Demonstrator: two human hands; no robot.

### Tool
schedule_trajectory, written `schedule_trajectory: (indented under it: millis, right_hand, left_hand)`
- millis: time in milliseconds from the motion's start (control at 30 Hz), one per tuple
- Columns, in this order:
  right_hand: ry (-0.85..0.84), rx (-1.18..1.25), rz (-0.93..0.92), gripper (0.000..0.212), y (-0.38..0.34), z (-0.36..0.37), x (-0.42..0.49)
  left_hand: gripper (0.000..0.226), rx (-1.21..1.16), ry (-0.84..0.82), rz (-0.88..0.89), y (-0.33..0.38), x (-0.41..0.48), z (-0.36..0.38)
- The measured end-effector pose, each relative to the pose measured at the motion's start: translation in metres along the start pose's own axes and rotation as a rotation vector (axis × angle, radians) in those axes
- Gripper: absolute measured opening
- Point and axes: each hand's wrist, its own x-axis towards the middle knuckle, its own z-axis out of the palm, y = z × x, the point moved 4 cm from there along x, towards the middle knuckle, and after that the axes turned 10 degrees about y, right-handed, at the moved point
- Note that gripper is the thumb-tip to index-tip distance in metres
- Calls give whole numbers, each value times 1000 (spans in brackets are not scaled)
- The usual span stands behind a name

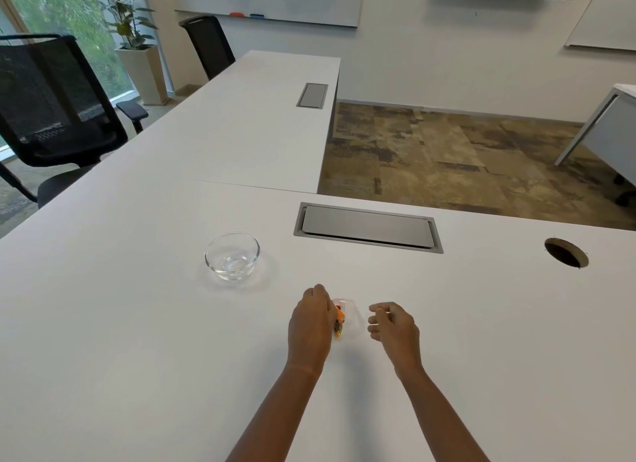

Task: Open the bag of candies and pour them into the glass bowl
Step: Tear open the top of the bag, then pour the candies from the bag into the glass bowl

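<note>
A small clear bag of candies [341, 318], orange and dark inside, lies on the white table [137, 324] near the front middle. My left hand [311, 320] covers its left side with fingers curled onto it. My right hand [392, 325] hovers just right of the bag, fingers loosely curled, holding nothing that I can see. An empty glass bowl [232, 256] stands upright to the far left of the bag, about a hand's length away.
A grey cable hatch [366, 226] is set into the table behind the hands, and a round cable hole [566, 252] lies at the right. A black mesh chair [51, 103] stands at the left edge. The table's far edge drops to carpet.
</note>
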Motion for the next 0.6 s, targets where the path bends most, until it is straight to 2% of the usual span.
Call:
schedule_trajectory:
  millis: [133, 267, 333, 433, 600]
  right_hand:
    - [-129, 341, 444, 17, 31, 12, 3]
    - [-364, 562, 807, 37, 51, 35, -9]
    - [-426, 726, 871, 44, 53, 42, -11]
    - [-460, 919, 849, 49, 50, 47, -10]
    - [-435, 911, 864, 35, 50, 51, -7]
  left_hand:
    - [14, -80, 9, 31, 8, 1, -4]
    - [13, -199, -32, 43, 12, 6, -8]
    - [15, -265, -93, 14, 12, 10, -8]
    - [18, -323, -163, -24, 9, 15, -8]
    - [12, -383, -169, -79, -4, 21, -8]
